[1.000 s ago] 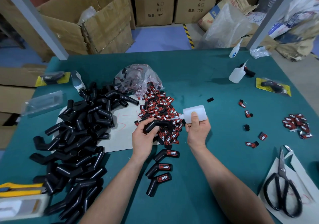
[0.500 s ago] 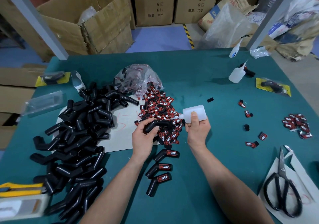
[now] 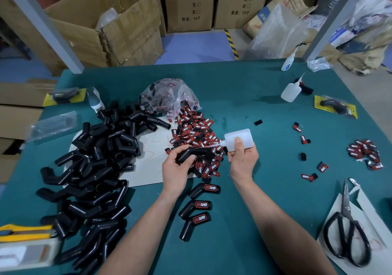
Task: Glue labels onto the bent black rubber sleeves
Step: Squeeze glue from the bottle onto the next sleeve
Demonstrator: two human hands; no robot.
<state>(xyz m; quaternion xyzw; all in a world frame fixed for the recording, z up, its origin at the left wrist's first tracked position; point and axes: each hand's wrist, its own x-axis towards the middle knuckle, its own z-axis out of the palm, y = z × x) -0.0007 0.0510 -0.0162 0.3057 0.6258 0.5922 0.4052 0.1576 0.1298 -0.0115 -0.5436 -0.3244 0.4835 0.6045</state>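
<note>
Head camera looks down on the green table [image 3: 244,249], and I take my own hands as the middle of the clock. My left hand [image 3: 175,169] is curled round one bent black rubber sleeve [image 3: 192,152], holding it by its elbow with the thumb on its near side. My right hand [image 3: 243,160] grips a white glue bottle [image 3: 244,136], thumb pressed against its side. The bottle lies tipped over so that its nozzle [image 3: 214,145] points toward nine o'clock and reaches the upper arm of the sleeve. I cannot tell whether the tip touches the rubber. My two hands are apart, with the nozzle bridging the gap. Under and behind them, toward twelve o'clock, spreads a pile of red-and-black labels [image 3: 194,130], spilling from a clear plastic bag [image 3: 169,93] farther back. At six o'clock, just near of my left hand, three labelled sleeves [image 3: 196,207] lie one below the other on the cloth. From nine round to seven o'clock a big heap of bare sleeves [image 3: 95,168] covers part of a pale cardboard sheet [image 3: 148,168]. At three o'clock lie a few loose labels and a small heap of labels [image 3: 366,154] near the table edge. Black-handled scissors [image 3: 347,232] rest on white paper at four o'clock. A second glue bottle [image 3: 289,92] stands at one o'clock, well apart from my hands. A yellow utility knife [image 3: 25,231] sits at eight o'clock.
</note>
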